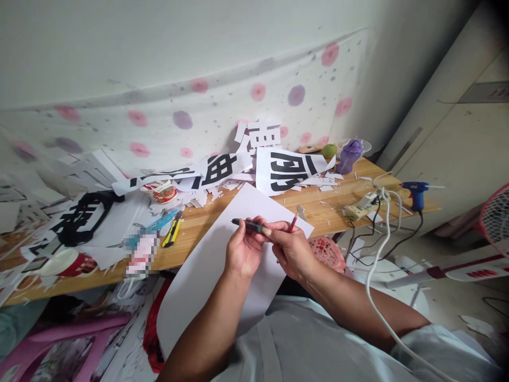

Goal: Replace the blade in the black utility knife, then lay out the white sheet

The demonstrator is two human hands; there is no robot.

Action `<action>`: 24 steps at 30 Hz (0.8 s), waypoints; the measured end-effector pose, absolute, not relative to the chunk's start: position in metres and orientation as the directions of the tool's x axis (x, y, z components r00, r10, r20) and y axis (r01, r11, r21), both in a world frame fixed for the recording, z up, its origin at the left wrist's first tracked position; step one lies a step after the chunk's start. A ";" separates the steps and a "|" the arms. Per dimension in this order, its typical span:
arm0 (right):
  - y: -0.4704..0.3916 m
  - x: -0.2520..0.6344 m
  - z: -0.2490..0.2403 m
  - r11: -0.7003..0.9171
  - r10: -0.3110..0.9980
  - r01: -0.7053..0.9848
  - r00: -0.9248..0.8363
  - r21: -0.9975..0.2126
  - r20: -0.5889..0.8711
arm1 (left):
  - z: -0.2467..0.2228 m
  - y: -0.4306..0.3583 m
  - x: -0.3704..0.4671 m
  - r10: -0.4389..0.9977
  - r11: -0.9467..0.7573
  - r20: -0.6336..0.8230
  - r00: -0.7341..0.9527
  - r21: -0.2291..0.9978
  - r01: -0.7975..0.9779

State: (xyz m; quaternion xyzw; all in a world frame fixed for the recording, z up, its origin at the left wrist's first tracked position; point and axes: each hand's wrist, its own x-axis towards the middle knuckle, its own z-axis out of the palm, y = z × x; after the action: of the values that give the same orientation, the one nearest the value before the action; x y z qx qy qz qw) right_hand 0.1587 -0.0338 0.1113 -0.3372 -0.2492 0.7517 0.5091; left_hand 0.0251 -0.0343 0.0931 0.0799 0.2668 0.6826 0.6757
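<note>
Above a large white sheet (207,265), my left hand (245,249) holds a black pen-like tool (248,225) between thumb and fingers, its narrow end toward the left. My right hand (292,246) pinches the tool's right end. A thin red stick (293,223) with a flat metal blade at its top (300,212) pokes up from my right hand, partly hidden by the fingers. The white sheet lies slanted over the table edge and reaches down toward my lap.
Printed character sheets (262,170) and paper scraps cover the table's back. A yellow cutter (172,229) and a paper cup (161,193) lie left; a purple bottle (350,156), power strip (360,207), blue glue gun (415,193) and trailing cables are right.
</note>
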 end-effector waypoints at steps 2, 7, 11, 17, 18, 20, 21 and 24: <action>-0.034 0.158 0.111 -0.360 0.933 -0.601 -0.248 -0.713 -0.262 | 0.092 -0.034 0.025 0.968 0.044 -0.237 -0.080 0.477 -0.878; -0.034 0.156 0.112 -0.364 0.931 -0.598 -0.262 -0.714 -0.255 | 0.089 -0.035 0.022 0.969 0.024 -0.227 -0.098 0.480 -0.877; -0.034 0.157 0.112 -0.370 0.928 -0.586 -0.265 -0.721 -0.261 | 0.089 -0.036 0.021 0.966 0.026 -0.238 -0.104 0.487 -0.873; -0.032 0.160 0.114 -0.268 0.958 -0.556 -0.240 -0.787 -0.157 | 0.088 -0.035 0.023 0.963 0.021 -0.244 -0.111 0.479 -0.877; -0.030 0.161 0.114 -0.254 0.960 -0.550 -0.241 -0.796 -0.140 | 0.088 -0.035 0.023 0.963 0.024 -0.247 -0.108 0.478 -0.878; -0.027 0.162 0.115 -0.241 0.960 -0.541 -0.253 -0.806 -0.118 | 0.087 -0.035 0.024 0.960 0.032 -0.260 -0.105 0.475 -0.879; -0.026 0.163 0.114 -0.235 0.960 -0.540 -0.258 -0.808 -0.107 | 0.087 -0.035 0.024 0.958 0.037 -0.269 -0.105 0.475 -0.879; -0.022 0.166 0.114 -0.211 0.962 -0.530 -0.261 -0.821 -0.079 | 0.086 -0.035 0.025 0.951 0.040 -0.287 -0.114 0.480 -0.876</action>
State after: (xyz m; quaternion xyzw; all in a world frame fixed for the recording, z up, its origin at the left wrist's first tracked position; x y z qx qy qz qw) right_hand 0.1656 -0.0220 0.1141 -0.3102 -0.3482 0.7137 0.5226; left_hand 0.0246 -0.0349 0.0860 0.0658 0.2851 0.6897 0.6624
